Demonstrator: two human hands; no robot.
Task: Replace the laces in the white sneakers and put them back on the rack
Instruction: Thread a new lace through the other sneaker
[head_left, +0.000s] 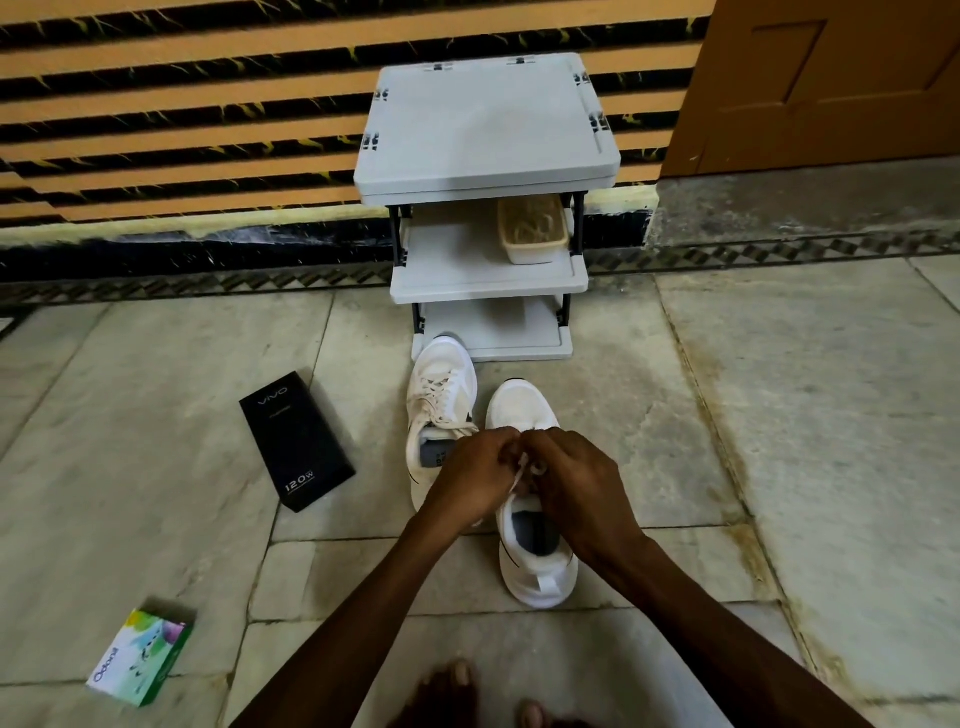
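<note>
Here left hand (470, 475) and right hand (576, 483) pinch a lace (521, 465) over the nearer sneaker (524, 410) on the floor, second sneaker (441, 384) just beside. Beige tub (535, 252), middle shelf of the rack (488, 130), holds tangled pale cords

Head-worn view, forward and downward.

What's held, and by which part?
The left hand and right hand both pinch the lace over the nearer sneaker; exact grip spot hidden.
</note>
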